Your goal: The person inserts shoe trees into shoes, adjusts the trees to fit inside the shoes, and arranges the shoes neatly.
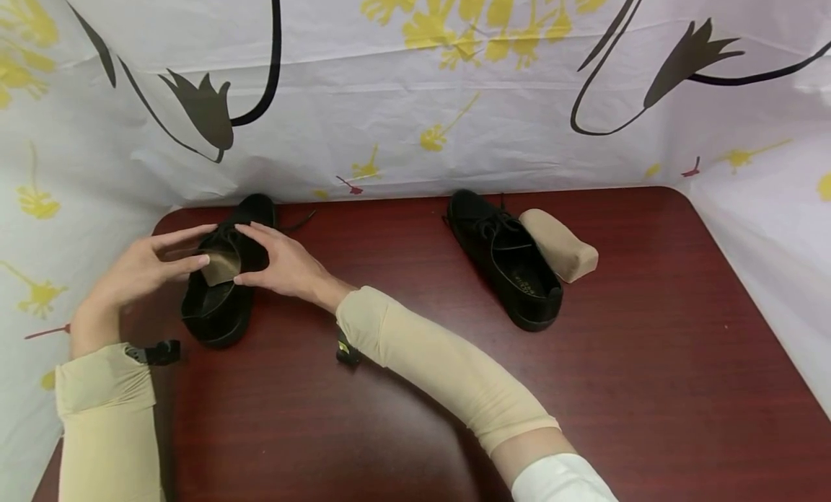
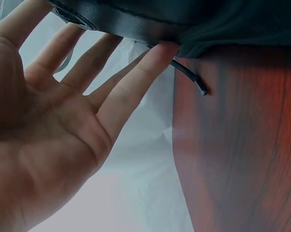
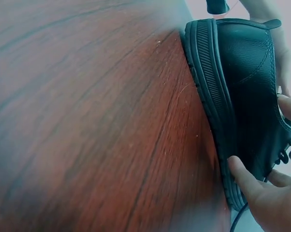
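A black lace-up shoe [image 1: 217, 322] stands at the table's left, toe to the back wall. A beige block [image 1: 221, 269] sits in its opening, the front end hidden inside. My left hand [image 1: 133, 271] is at the shoe's left, thumb tip against the block, index finger by the laces. In the left wrist view its extended fingers [image 2: 121, 99] touch the shoe's side. From the other side, my right hand [image 1: 288, 264] has its thumb at the opening's edge beside the block. Its spread fingers [image 3: 242, 174] rest along the upper and sole in the right wrist view.
A second black shoe [image 1: 467, 235] stands right of centre on the red-brown table [image 1: 389, 415]. Against its right side lies a matching beige block [image 1: 558, 246]. A patterned white cloth [image 1: 402, 127] encloses the table's back and sides.
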Demonstrator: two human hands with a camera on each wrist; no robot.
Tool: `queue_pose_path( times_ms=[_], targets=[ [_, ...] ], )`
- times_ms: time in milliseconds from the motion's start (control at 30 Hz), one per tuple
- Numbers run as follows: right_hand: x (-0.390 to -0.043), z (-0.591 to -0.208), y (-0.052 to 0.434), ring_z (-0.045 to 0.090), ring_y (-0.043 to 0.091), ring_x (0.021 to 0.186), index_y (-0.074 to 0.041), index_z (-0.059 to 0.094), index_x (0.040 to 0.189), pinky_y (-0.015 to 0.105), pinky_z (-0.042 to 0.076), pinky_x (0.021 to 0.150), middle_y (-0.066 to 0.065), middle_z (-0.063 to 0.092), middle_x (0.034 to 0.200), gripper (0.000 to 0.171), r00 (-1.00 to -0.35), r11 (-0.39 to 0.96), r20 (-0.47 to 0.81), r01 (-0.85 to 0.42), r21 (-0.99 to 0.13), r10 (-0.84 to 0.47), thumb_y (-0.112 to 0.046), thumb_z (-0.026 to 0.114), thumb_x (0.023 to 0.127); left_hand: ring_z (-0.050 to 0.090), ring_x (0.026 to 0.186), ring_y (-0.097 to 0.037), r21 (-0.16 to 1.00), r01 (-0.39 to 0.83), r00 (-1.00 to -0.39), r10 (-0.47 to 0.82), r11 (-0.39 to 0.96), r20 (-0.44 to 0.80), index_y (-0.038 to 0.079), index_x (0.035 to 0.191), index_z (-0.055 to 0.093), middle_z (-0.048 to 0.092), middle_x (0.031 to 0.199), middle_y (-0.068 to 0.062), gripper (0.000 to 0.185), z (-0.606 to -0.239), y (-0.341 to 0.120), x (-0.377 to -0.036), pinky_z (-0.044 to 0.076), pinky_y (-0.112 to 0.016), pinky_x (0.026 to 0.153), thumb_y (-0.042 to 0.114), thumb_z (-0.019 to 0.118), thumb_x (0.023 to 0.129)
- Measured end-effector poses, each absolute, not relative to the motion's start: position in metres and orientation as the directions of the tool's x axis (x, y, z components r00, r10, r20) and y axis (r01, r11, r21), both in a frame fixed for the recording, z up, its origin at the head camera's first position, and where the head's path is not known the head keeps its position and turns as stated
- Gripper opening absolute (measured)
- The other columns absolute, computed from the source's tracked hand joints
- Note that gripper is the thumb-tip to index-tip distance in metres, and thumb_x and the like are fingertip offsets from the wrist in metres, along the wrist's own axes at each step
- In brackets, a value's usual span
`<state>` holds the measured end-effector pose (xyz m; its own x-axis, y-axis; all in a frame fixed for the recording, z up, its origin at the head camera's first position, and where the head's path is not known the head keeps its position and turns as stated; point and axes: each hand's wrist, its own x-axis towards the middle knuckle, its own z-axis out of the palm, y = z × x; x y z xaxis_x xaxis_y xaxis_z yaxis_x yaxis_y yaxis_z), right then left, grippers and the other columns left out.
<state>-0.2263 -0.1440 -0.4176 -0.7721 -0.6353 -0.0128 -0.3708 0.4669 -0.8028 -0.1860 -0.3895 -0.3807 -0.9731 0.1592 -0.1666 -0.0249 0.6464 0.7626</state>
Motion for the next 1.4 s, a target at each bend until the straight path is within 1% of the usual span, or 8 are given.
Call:
queue_pose_path(
  times_ms=[167, 233, 333, 400, 767, 1033, 1267, 1400],
  targets=[
    [-0.227, -0.418, -0.140, 0.025, -0.001, 0.143, -0.041, 0.023, 0.157, 0.021, 0.033, 0.109, -0.015, 0.020, 0.162, 0.085, -0.768, 0.473, -0.018, -0.376, -0.797, -0.640, -0.044, 0.073, 0.089, 0.051, 0.103, 0.016, 0.662, 0.012, -0.973, 0.160, 0.749, -0.164, 0.028, 0.153, 0.041, 0.050, 0.147, -0.001, 0.062, -0.377, -0.388, -0.187, 0.042, -0.007, 0.081, 0.027, 0.068, 0.097],
    [-0.227, -0.418, -0.138, 0.028, 0.000, 0.143, -0.042, 0.020, 0.157, 0.021, 0.035, 0.108, -0.015, 0.019, 0.163, 0.086, -0.763, 0.482, -0.029, -0.378, -0.790, -0.646, -0.045, 0.073, 0.089, 0.050, 0.120, 0.005, 0.624, 0.027, -0.971, 0.170, 0.781, -0.170, 0.032, 0.156, 0.035, 0.038, 0.155, -0.016, 0.067, -0.375, -0.387, -0.188, 0.038, -0.015, 0.094, 0.031, 0.067, 0.097],
    [-0.227, -0.418, -0.133, 0.034, 0.002, 0.140, -0.041, 0.019, 0.158, 0.022, 0.036, 0.107, -0.014, 0.020, 0.163, 0.086, -0.752, 0.483, -0.025, -0.397, -0.780, -0.658, -0.046, 0.071, 0.090, 0.036, 0.141, -0.031, 0.618, 0.008, -0.967, 0.164, 0.786, -0.196, 0.034, 0.158, 0.027, 0.030, 0.158, -0.021, 0.073, -0.371, -0.383, -0.188, 0.032, -0.047, 0.108, 0.034, 0.067, 0.096],
    [-0.227, -0.418, -0.130, 0.033, 0.000, 0.140, -0.039, 0.019, 0.158, 0.021, 0.035, 0.108, -0.015, 0.022, 0.162, 0.085, -0.748, 0.482, -0.010, -0.417, -0.771, -0.663, -0.048, 0.070, 0.090, 0.024, 0.142, -0.050, 0.614, -0.006, -0.966, 0.154, 0.789, -0.207, 0.034, 0.159, 0.023, 0.025, 0.159, -0.025, 0.077, -0.369, -0.380, -0.188, 0.025, -0.068, 0.104, 0.037, 0.067, 0.096],
    [-0.232, -0.423, -0.103, 0.024, 0.004, 0.145, -0.036, 0.019, 0.159, 0.025, 0.028, 0.114, -0.007, 0.024, 0.162, 0.087, -0.737, 0.508, 0.020, -0.486, -0.711, -0.676, -0.056, 0.067, 0.089, 0.022, 0.142, -0.050, 0.622, 0.041, -0.986, 0.131, 0.782, -0.100, 0.035, 0.157, 0.029, 0.025, 0.160, -0.019, 0.078, -0.358, -0.360, -0.183, 0.021, -0.073, 0.104, 0.036, 0.072, 0.092],
    [-0.233, -0.425, -0.087, 0.026, 0.010, 0.146, -0.034, 0.020, 0.159, 0.029, 0.030, 0.114, -0.006, 0.022, 0.163, 0.087, -0.732, 0.534, 0.007, -0.504, -0.679, -0.682, -0.055, 0.067, 0.090, 0.029, 0.140, -0.044, 0.631, 0.102, -0.987, 0.156, 0.769, -0.030, 0.036, 0.154, 0.037, 0.034, 0.156, -0.017, 0.075, -0.351, -0.343, -0.180, 0.024, -0.068, 0.106, 0.032, 0.075, 0.090],
    [-0.234, -0.421, -0.075, 0.026, 0.009, 0.146, -0.031, 0.022, 0.159, 0.027, 0.029, 0.114, -0.004, 0.026, 0.162, 0.087, -0.725, 0.546, 0.018, -0.535, -0.645, -0.689, -0.054, 0.068, 0.089, 0.044, 0.130, 0.001, 0.711, 0.226, -0.971, 0.215, 0.666, 0.108, 0.026, 0.149, 0.048, 0.048, 0.147, 0.000, 0.070, -0.355, -0.330, -0.179, 0.033, -0.011, 0.103, 0.012, 0.079, 0.087],
    [-0.234, -0.418, -0.066, 0.026, 0.009, 0.146, -0.029, 0.024, 0.159, 0.027, 0.028, 0.115, -0.005, 0.028, 0.160, 0.086, -0.722, 0.537, 0.032, -0.542, -0.646, -0.691, -0.054, 0.067, 0.089, 0.045, 0.126, 0.006, 0.748, 0.270, -0.960, 0.229, 0.607, 0.160, 0.020, 0.147, 0.051, 0.050, 0.147, 0.002, 0.069, -0.355, -0.324, -0.179, 0.035, -0.007, 0.100, 0.004, 0.078, 0.086]
  ],
)
